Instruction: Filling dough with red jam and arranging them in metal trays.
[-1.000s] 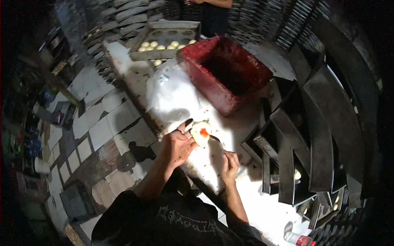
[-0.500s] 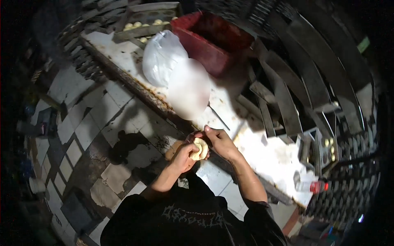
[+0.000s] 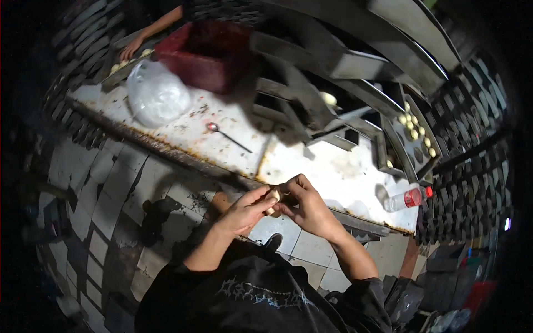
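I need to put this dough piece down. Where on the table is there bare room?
Bare tabletop lies beyond both hands, between the spoon and the plastic bottle. Further back it is crowded: white bag, red tub, stacked metal trays.

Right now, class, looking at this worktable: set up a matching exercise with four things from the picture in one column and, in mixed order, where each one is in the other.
Things:
1. dough piece
2. spoon
3. plastic bottle
4. red tub

Places:
A. lying on its side near the table's right front edge
B. at the back of the table, behind the white bag
C. pinched between left hand and right hand
D. flat on the table's middle

Pairs: 1-C, 2-D, 3-A, 4-B
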A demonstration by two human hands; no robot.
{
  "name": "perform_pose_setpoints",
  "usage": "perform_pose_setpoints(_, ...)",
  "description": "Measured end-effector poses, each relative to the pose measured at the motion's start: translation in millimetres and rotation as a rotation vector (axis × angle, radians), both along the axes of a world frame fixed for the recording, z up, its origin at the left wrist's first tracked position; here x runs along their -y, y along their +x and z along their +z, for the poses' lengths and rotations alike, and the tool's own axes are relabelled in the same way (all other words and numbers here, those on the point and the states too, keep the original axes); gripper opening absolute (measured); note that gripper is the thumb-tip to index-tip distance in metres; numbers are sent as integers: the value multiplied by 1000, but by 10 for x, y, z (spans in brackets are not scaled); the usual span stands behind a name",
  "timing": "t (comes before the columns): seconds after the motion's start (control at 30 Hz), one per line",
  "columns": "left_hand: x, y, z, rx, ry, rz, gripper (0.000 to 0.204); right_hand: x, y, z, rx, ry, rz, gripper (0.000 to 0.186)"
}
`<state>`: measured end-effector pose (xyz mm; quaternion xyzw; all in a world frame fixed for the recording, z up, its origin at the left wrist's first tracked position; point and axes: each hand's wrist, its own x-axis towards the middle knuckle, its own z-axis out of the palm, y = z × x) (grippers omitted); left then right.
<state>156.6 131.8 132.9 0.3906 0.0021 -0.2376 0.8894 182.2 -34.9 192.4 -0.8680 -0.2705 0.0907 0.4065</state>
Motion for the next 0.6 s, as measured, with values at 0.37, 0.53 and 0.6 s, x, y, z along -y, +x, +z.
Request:
perform_pose_setpoints(0.37,2249,799,-826,119,324,514,19,1570,-9,-1022,471,-42,-404,34)
perform_pose_setpoints(0.53,2355,1193,-1138,1128,1517,-78,50,2208,803,-1872,259,155,-742,19)
perform_pose_setpoints(0.6,2163,1161,-976,938,1271,-165,68,1886,989,-1810,137,366,-609,15)
